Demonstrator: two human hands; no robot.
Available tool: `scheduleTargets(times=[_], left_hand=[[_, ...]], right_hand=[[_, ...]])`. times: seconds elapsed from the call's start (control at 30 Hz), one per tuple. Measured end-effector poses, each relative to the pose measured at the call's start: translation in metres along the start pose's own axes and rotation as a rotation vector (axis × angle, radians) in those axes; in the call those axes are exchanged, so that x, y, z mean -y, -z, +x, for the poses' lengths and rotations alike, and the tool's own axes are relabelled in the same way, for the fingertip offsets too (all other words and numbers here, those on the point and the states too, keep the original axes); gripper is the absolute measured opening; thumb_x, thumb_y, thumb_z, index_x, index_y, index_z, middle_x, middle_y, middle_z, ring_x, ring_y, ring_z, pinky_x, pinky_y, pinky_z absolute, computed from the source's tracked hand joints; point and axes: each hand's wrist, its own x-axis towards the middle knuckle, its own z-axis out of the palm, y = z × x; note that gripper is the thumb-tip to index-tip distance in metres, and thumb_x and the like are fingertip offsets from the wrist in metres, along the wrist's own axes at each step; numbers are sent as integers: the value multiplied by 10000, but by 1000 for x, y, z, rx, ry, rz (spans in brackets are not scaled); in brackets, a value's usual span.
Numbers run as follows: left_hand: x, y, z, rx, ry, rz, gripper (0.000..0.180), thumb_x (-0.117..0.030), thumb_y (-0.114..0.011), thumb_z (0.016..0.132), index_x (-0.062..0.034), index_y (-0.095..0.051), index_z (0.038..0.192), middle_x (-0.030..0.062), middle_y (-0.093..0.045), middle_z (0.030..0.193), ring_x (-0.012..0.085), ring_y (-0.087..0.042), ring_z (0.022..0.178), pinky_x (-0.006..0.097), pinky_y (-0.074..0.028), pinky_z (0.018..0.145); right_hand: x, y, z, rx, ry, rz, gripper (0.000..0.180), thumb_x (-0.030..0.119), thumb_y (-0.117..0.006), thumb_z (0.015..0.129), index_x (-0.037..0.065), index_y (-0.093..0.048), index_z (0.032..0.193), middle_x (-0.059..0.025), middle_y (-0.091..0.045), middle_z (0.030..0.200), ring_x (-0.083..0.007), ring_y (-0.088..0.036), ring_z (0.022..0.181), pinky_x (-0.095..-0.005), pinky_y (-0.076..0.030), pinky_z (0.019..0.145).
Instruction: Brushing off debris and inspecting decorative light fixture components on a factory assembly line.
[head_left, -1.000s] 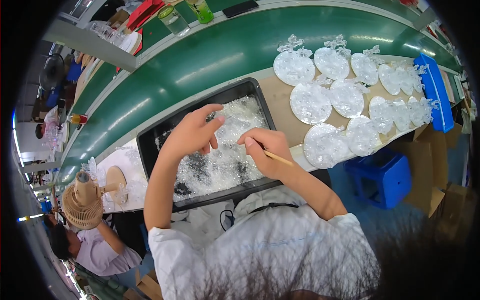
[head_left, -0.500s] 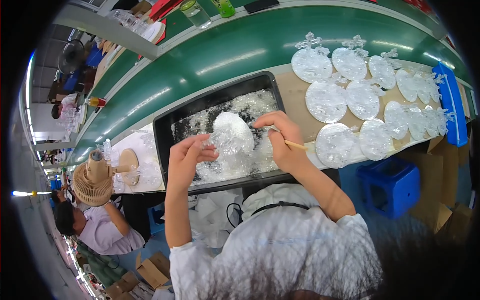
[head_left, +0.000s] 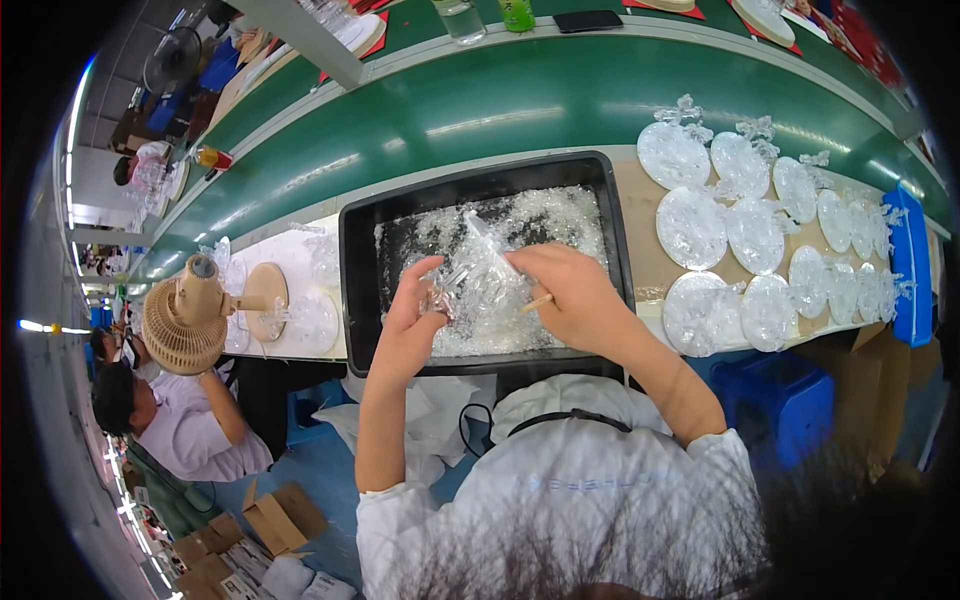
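Above a black tray (head_left: 618, 240) of loose glittering clear granules, a clear ornament with a round white base (head_left: 482, 275) is held tilted, its disc nearly edge-on. My left hand (head_left: 408, 325) curls its fingers round the ornament's clear, spiky side. At the disc's edge, the thumb and forefinger of my right hand (head_left: 572, 295) are closed. A thin wooden stick (head_left: 537, 303) is tucked in that same hand, its end poking out toward the left; its other end is hidden. My fingers cover part of the ornament.
Several similar ornaments (head_left: 692, 228) stand in rows on brown board to the right, beside a blue bin (head_left: 908, 265). A tan fan (head_left: 188, 318) and more clear pieces are at the left. A blue stool (head_left: 775, 405) stands below the table. Another person (head_left: 195, 425) sits at the far left.
The disc has turned from facing up to nearly edge-on. My right hand has come in from beside the ornament to its edge. The whole view has shifted slightly.
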Motion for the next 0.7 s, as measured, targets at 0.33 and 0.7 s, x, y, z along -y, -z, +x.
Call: scheduleTargets(times=[0.33,0.7], left_hand=[[-11,21,38,171,47,261,515,9,-548,772,-41,-515,1283,30,-542,1166,132,-489,1101,274,-383,987],[9,20,63,108,-79,50,521,-61,-705,751,-92,-494,1225,41,-547,1064,153,-504,1019,305,-406,927]], right_hand=[[1,3,4,38,9,-21,464,-98,-547,747,7,-640,1190,-197,-677,1090,-388,-648,980,-436,-526,847],[24,37,6,-43,-461,240,349,-27,-602,910,62,-552,1244,-7,-554,875,-52,-504,753,-243,-432,650]])
